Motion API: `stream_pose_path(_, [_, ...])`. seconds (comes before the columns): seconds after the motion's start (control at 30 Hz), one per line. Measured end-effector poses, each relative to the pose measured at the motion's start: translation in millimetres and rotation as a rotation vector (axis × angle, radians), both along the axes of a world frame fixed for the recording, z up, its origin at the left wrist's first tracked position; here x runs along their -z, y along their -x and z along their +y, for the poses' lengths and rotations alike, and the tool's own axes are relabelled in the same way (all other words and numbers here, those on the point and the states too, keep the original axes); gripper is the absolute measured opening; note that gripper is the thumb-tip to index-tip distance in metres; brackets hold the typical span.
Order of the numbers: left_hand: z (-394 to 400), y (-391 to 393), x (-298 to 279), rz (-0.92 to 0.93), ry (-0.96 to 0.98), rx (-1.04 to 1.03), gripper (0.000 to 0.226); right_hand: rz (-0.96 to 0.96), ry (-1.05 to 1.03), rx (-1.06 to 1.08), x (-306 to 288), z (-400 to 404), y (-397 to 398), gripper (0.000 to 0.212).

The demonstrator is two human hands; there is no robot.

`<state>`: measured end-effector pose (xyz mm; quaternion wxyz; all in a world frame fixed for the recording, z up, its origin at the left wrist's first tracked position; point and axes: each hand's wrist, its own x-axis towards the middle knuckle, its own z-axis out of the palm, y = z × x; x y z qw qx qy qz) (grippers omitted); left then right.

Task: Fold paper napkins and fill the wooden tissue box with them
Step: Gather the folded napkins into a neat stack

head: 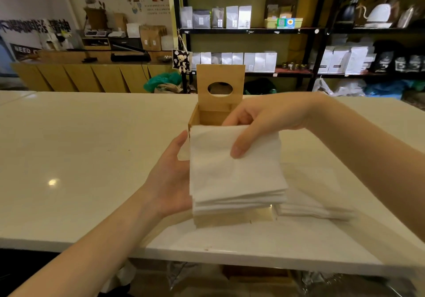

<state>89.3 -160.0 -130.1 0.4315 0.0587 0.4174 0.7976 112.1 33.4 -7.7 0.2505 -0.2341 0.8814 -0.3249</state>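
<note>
A wooden tissue box (232, 219) stands on the white table in front of me. Its lid (220, 85), with an oval hole, is swung up at the back. A stack of folded white napkins (232, 172) sits over the box's open top and covers most of it. My right hand (264, 121) grips the stack's far edge, thumb on top and fingers behind. My left hand (171, 177) is flat against the stack's left side with its fingers hidden underneath. More white napkins (315, 193) lie on the table just right of the box.
The white table (80, 158) runs wide to the left and right, with its front edge close to me. Behind it stand black shelves (253, 29) of bags and kettles and a wooden counter (92, 75).
</note>
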Motion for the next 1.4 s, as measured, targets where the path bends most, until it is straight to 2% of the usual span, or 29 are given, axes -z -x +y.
stream_pose_path(0.1, [5.0,-5.6,-6.4,-0.002,-0.117,0.056,0.073,-0.032,-0.049,0.009,15.4,-2.1,7.9,0.016])
stream_pose_path(0.33, [9.3,-0.8,-5.9,0.048,-0.044,0.096,0.071,-0.011,-0.119,0.030,35.6,-4.3,20.2,0.011])
stream_pose_path(0.43, [13.0,1.8,-2.9,0.104,-0.054,0.105,0.078,0.085,-0.157,0.043,44.8,-4.8,21.7,0.019])
stream_pose_path(0.57, [14.0,7.4,2.2,0.084,0.006,0.042,0.082,0.167,-0.183,0.034,55.2,-4.0,21.3,0.024])
stream_pose_path(0.7, [13.7,14.3,1.4,0.092,0.051,0.067,0.076,0.072,-0.126,0.048,56.2,1.9,21.9,0.018])
stream_pose_path(0.77, [15.4,17.1,2.1,0.124,0.072,0.059,0.075,0.104,-0.153,0.065,59.9,2.1,24.8,0.023])
stream_pose_path(0.87, [17.9,21.1,3.7,0.170,0.173,0.049,0.057,0.176,-0.221,0.070,68.8,0.9,26.7,0.027])
stream_pose_path(0.97, [20.0,22.7,1.9,0.402,0.438,-0.011,0.046,0.237,-0.266,0.094,73.9,6.4,26.0,0.035])
stream_pose_path(1.03, [17.9,24.0,-0.9,0.662,0.692,-0.074,0.044,0.244,-0.259,0.126,75.1,14.0,24.6,0.038])
stream_pose_path(1.1, [13.5,26.9,-3.9,0.890,0.852,-0.118,0.044,0.243,-0.254,0.154,75.9,23.4,21.6,0.039])
stream_pose_path(1.27, [4.9,30.7,-19.6,1.119,0.935,-0.106,0.027,0.274,-0.196,0.243,76.4,44.7,13.4,0.035])
stream_pose_path(1.4, [5.5,37.3,-32.1,1.185,1.036,0.195,0.034,0.280,-0.192,0.279,80.7,48.4,6.1,0.045])
